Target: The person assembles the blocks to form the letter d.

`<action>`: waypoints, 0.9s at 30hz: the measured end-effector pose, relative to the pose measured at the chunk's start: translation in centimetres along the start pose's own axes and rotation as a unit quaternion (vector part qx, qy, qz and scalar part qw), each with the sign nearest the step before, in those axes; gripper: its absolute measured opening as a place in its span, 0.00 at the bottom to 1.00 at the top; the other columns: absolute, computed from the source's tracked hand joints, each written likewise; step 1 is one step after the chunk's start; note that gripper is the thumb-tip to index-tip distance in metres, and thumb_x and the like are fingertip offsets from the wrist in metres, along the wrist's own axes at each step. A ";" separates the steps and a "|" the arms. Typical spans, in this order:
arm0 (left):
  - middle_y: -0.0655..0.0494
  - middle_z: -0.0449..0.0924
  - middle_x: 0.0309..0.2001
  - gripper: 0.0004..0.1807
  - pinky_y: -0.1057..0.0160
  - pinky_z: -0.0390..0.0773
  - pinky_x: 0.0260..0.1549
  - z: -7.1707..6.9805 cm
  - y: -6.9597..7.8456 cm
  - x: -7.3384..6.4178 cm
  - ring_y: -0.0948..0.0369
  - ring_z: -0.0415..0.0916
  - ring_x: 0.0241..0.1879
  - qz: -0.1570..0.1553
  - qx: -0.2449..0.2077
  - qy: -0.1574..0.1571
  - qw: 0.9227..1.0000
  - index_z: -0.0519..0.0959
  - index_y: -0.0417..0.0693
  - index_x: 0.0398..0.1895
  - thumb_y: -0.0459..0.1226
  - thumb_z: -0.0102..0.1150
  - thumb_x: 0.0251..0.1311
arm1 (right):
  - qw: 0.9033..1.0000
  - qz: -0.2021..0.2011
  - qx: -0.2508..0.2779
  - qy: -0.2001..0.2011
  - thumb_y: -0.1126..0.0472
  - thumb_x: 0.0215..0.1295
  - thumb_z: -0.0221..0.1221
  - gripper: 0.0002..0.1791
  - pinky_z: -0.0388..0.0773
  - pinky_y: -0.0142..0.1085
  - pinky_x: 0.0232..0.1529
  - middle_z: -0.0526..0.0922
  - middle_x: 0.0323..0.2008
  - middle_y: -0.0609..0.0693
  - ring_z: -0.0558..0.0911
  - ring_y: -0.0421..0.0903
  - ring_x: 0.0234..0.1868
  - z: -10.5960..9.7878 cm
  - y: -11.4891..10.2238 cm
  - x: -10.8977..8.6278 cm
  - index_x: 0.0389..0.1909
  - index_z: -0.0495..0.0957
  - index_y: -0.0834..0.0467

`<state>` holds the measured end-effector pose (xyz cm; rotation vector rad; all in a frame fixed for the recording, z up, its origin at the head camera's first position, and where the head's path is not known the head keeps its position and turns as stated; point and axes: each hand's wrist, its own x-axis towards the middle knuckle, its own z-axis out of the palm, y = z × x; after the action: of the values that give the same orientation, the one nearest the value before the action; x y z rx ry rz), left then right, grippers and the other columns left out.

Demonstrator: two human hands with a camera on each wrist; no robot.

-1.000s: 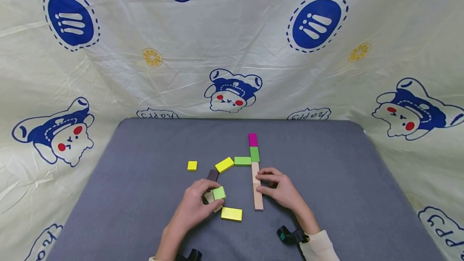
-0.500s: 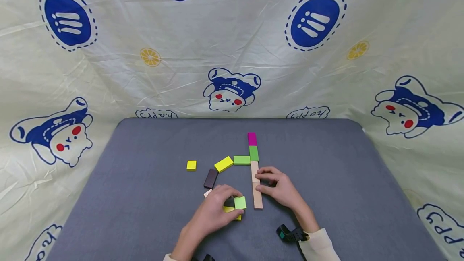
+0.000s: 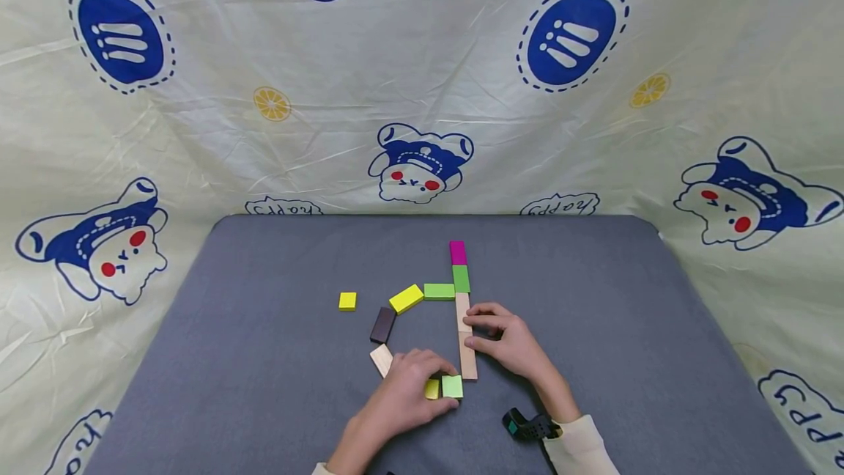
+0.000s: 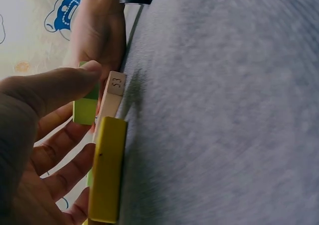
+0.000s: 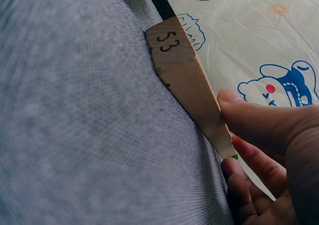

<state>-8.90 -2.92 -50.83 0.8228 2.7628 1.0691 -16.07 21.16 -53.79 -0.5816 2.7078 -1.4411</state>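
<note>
My left hand (image 3: 412, 391) pinches a light green block (image 3: 452, 386) between thumb and fingers, just left of the near end of a straight column. Beneath and behind that hand a yellow block (image 4: 107, 172) lies on the cloth, partly covered in the head view. The column has two plain wooden blocks, the nearer wooden block (image 5: 184, 80) marked 53, then a green block (image 3: 461, 278) and a magenta block (image 3: 458, 253). Fingertips of my right hand (image 3: 511, 343) touch the right side of the wooden blocks without wrapping round them.
Curving left from the column are a green block (image 3: 439, 292), a yellow block (image 3: 406, 299), a dark brown block (image 3: 382, 325) and a plain wooden block (image 3: 381, 359). A small yellow block (image 3: 347, 301) lies apart. Grey cloth (image 3: 264, 387) covers the table; a printed curtain (image 3: 330, 152) hangs behind.
My left hand has carried the light green block right and nearer, past the plain wooden block and over the yellow one, to beside the column's near end. The right hand stays put.
</note>
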 end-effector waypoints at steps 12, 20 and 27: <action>0.68 0.84 0.44 0.17 0.58 0.67 0.46 0.8 -0.1 0.3 0.67 0.76 0.45 -0.017 0.048 -0.015 0.999 0.86 0.61 0.45 0.48 0.79 0.52 | 1.000 0.001 -0.002 0.003 0.57 0.61 0.73 0.17 0.77 0.34 0.45 0.83 0.56 0.51 0.81 0.48 0.53 0.0 -0.1 0.0 0.51 0.88 0.55; 0.68 0.84 0.43 0.17 0.56 0.68 0.47 0.7 -0.1 0.4 0.67 0.75 0.44 -0.021 0.049 -0.027 0.998 0.86 0.60 0.44 0.48 0.79 0.51 | 1.000 -0.003 -0.004 0.005 0.58 0.62 0.73 0.17 0.77 0.34 0.45 0.83 0.56 0.51 0.81 0.49 0.53 0.0 -0.1 0.0 0.51 0.88 0.55; 0.67 0.84 0.42 0.16 0.57 0.68 0.46 0.8 -0.1 0.2 0.67 0.74 0.43 -0.017 0.057 -0.023 0.998 0.87 0.60 0.43 0.48 0.80 0.51 | 1.000 0.000 -0.001 0.004 0.57 0.62 0.72 0.17 0.77 0.34 0.45 0.83 0.56 0.51 0.81 0.50 0.53 0.1 0.0 0.0 0.51 0.88 0.55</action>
<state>-8.96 -2.39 -51.43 0.7994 2.8096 0.8836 -16.06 21.11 -53.83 -0.5762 2.7159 -1.4431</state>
